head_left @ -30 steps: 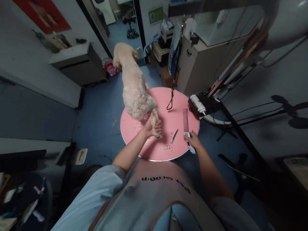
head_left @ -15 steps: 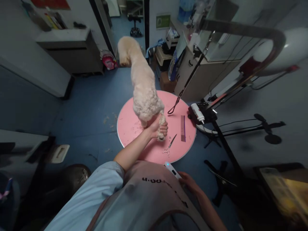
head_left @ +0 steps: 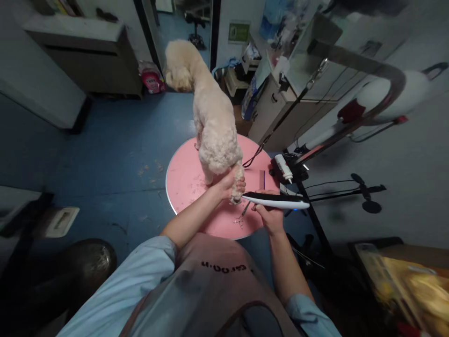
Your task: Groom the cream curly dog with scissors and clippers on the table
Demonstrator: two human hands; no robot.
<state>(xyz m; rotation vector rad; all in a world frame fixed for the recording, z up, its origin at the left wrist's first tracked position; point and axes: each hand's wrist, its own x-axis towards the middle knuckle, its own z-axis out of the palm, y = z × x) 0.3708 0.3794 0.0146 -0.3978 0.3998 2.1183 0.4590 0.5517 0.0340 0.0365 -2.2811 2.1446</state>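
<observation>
A cream-coloured dog (head_left: 215, 110) stands on the round pink grooming table (head_left: 180, 175), rump toward me and head turned to the left. My left hand (head_left: 229, 183) is closed around its raised hind leg, with the paw (head_left: 235, 199) sticking out below my fingers. In my right hand (head_left: 270, 215) is a black and white hair clipper (head_left: 277, 201), lying sideways with its tip pointing left at the paw. Whether the blade touches the fur I cannot tell. Partly under the clipper lie scissors (head_left: 240, 219) and a purple-backed comb (head_left: 262, 179).
A grooming arm (head_left: 382, 105) with a dark leash loop (head_left: 257, 152) rises at the right. A white bottle (head_left: 283, 168) rests on a black holder by the table edge. Hair clippings lie on the table and blue floor (head_left: 119, 164). Cabinets stand behind.
My right hand has come up from beside the apron to the paw, bringing the clipper with it. My left hand keeps its hold on the leg. The dog's head has shifted slightly left.
</observation>
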